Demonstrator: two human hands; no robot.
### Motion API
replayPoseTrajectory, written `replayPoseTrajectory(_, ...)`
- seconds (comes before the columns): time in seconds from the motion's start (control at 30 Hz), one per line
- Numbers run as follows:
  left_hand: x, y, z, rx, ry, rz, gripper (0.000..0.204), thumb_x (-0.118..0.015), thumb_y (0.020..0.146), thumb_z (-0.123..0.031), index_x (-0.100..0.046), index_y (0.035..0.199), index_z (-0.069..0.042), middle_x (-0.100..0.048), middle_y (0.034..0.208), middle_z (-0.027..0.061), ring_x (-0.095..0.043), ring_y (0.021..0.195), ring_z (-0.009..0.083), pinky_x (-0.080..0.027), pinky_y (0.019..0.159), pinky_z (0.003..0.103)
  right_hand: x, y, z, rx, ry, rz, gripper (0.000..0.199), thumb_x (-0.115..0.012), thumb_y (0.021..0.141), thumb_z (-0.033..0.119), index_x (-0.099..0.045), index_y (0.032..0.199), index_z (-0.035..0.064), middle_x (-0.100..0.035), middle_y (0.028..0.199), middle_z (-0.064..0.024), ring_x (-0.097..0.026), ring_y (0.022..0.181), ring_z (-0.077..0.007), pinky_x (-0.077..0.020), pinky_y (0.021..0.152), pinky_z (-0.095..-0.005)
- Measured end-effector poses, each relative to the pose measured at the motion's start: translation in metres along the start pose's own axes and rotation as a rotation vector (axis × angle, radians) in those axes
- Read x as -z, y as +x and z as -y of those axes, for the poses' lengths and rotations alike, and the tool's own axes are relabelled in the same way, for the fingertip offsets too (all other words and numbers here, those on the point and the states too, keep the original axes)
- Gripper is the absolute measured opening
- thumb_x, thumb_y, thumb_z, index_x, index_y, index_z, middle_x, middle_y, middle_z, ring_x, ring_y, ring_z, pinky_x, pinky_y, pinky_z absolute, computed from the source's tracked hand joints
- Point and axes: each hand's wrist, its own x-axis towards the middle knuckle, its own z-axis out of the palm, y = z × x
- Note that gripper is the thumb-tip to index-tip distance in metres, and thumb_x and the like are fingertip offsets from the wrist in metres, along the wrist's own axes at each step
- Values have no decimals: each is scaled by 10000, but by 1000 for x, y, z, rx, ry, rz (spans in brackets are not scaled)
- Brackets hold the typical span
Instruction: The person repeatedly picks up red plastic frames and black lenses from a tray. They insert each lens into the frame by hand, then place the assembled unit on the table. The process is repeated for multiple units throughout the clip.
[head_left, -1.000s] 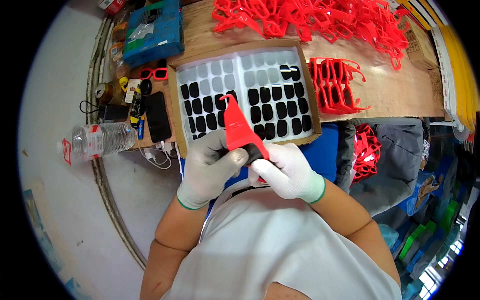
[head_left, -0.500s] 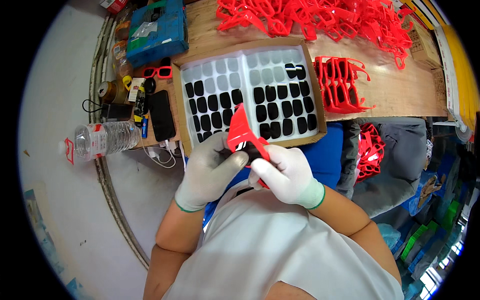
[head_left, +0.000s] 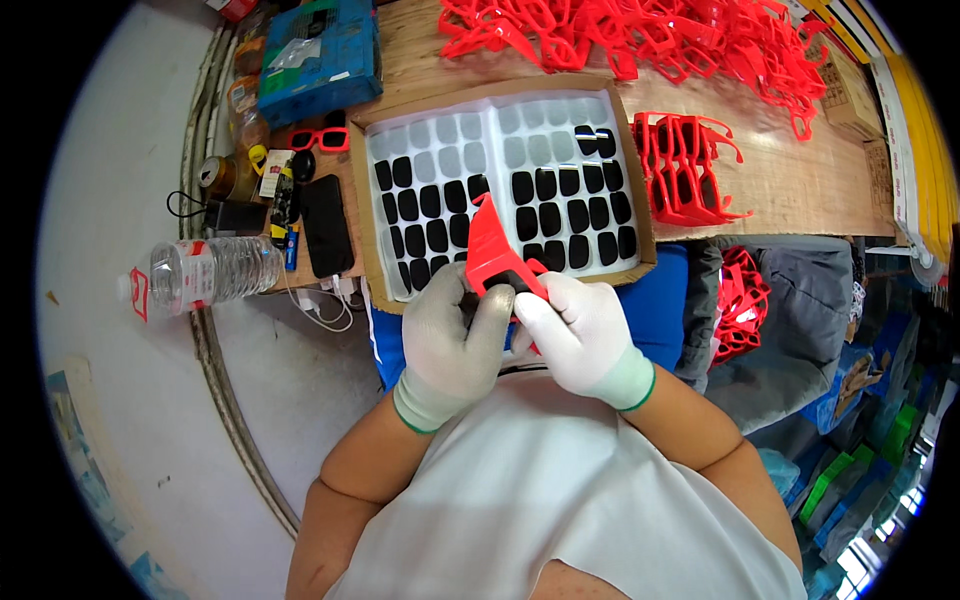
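Both my gloved hands grip one red glasses frame (head_left: 491,246) over the near edge of a cardboard box (head_left: 645,240). My left hand (head_left: 450,345), its thumb tip smudged grey, presses the thumb against a dark lens (head_left: 511,281) in the frame. On the other side, my right hand (head_left: 585,335) pinches the frame between thumb and fingers. One red temple arm points up and away from me. The box holds rows of dark lenses (head_left: 549,218) on white lining, with several pale empty-looking slots at the far side. My fingertips behind the frame are hidden.
Stacked red sunglasses (head_left: 685,170) stand right of the box, and a heap of red frames (head_left: 640,35) lies beyond. To the left are a phone (head_left: 326,227), a large water bottle (head_left: 215,274), a blue case (head_left: 320,60) and another red pair (head_left: 320,139). A grey bag holds more red frames (head_left: 740,305).
My left hand has shifted right and closer to my right hand. The red frame has turned slightly, and the left thumb now lies on the dark lens.
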Motion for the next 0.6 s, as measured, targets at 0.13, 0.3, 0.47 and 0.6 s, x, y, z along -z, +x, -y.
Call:
replayPoseTrajectory(0.13,11,5,-1,138,-204,98,155,-615,927,-84,-625,1024,36,-679,810,96,-633,695,129,-508,642,291,9,1,7,-21,69,75,211,-564,967,168,-606,841,5,-644,636,-65,-630,548,-179,-497,570,-312)
replayPoseTrajectory(0.3,9,5,-8,78,-33,113,165,-618,907,-75,-619,1018,48,-682,813,141,-672,697,194,-524,649,323,3,0,9,37,-93,4,185,-596,951,148,-593,828,10,-632,646,-89,-637,541,-228,-491,532,-338)
replayPoseTrajectory(0.47,0,0,-8,-4,50,-3,163,-623,899,-89,-621,994,43,-656,764,159,-660,640,233,-516,613,341,2,-1,8,95,-158,-36,200,-608,939,128,-563,779,18,-556,612,-110,-601,516,-284,-461,497,-367)
replayPoseTrajectory(0.6,0,-1,-11,-44,87,-17,161,-623,902,-95,-625,988,41,-658,768,156,-661,642,230,-514,609,345,2,-3,7,184,-212,-77,204,-605,935,118,-554,766,17,-513,606,-115,-568,502,-305,-439,486,-377)
